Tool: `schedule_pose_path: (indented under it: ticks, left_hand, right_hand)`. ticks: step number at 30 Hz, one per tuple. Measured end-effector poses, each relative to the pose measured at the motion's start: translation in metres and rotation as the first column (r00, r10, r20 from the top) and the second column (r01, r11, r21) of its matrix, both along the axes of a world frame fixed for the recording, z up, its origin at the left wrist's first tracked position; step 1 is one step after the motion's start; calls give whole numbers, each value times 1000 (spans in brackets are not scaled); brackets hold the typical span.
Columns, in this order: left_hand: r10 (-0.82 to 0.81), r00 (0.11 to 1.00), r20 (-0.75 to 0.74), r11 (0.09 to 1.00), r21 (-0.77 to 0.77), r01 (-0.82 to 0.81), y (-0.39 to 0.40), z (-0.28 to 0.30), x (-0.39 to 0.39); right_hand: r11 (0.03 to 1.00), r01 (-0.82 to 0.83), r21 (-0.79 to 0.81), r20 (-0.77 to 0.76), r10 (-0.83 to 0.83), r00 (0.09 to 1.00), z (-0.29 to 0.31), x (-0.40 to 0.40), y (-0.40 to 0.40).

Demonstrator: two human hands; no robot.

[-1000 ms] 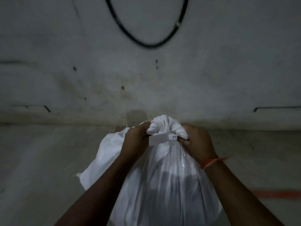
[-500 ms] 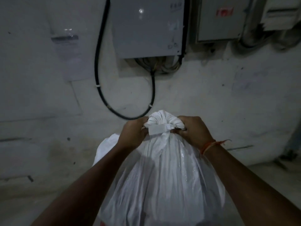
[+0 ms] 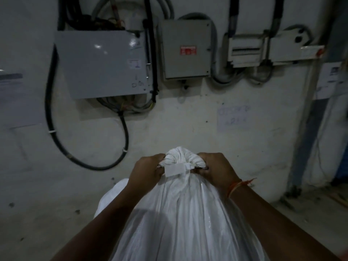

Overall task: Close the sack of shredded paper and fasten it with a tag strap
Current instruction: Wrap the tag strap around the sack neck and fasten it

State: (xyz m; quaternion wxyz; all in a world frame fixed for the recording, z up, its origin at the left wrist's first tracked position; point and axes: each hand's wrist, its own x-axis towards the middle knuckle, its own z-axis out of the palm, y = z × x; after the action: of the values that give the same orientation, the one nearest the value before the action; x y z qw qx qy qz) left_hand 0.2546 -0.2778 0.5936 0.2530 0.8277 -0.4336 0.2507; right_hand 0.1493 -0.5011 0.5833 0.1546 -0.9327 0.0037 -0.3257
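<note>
Both closed: left hand [image 3: 146,171] and right hand [image 3: 216,169] gripping the gathered neck of the white sack [image 3: 184,223]. Between the fingers, a white tag strap [image 3: 176,169] cinching the neck. Forearms reaching forward, knuckles up.

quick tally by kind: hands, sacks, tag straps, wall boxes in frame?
Hands: 2, left hand and right hand, both gripping the sack's neck
Sacks: 1, white sack
Tag straps: 1, white tag strap around the neck
Wall boxes: 4, large grey box, grey box with red label, two pale boxes
Total: 8
</note>
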Motion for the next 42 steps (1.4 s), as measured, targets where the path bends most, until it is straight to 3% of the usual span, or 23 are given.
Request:
schedule_pose_path:
  ticks: [7, 15, 24, 31, 35, 38, 42]
  left_hand:
    - [2, 1000, 30, 1000, -19, -1, -139, -4, -48]
    - [-174, 984, 33, 984, -19, 175, -297, 2, -57]
    - [-277, 961, 18, 958, -73, 278, -455, 7, -52]
    - [-190, 982, 14, 977, -93, 190, -541, 1, -46]
    - [-44, 999, -32, 997, -67, 42, -586, -24, -45]
    - [-22, 996, -87, 999, -25, 20, -608, -42, -52]
    - [152, 973, -175, 988, 60, -144, -628, -67, -55]
  right_hand:
    - [1000, -21, 22, -34, 21, 999, 8, -54, -140]
    - [997, 66, -27, -93, -68, 993, 29, -84, -284]
    - [983, 178, -43, -12, -179, 984, 19, -92, -439]
    - [999, 38, -10, 38, -38, 999, 7, -65, -540]
    - [996, -71, 44, -38, 73, 997, -14, -48, -597]
    - [985, -133, 113, -81, 142, 987, -33, -41, -624]
    - [968, -183, 173, -139, 208, 968, -60, -33, -646]
